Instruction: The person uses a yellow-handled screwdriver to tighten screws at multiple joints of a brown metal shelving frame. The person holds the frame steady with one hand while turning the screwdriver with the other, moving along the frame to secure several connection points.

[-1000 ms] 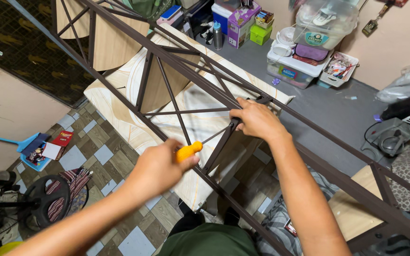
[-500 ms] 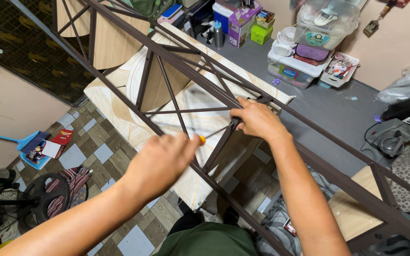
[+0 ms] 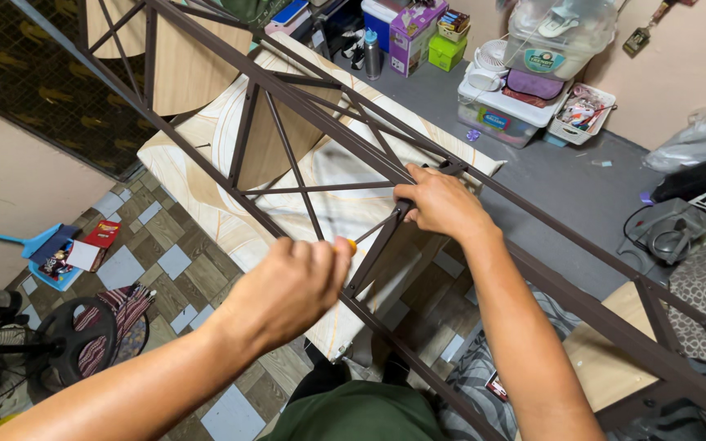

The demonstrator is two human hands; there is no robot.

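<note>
We are closing our left hand (image 3: 288, 286) around a screwdriver (image 3: 352, 244), only its orange handle end showing, while our right hand (image 3: 443, 202) is gripping the brown metal frame (image 3: 304, 102) at the joint, about one o'clock from the left. The tip is hidden behind a strut, so it may be slipping off the screw unnoticed.

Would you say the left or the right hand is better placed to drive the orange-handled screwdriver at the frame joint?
Left, probably. The left hand already grips the orange-handled screwdriver, its shaft aimed at the joint, while the right hand steadies the dark brown metal frame there.
</note>
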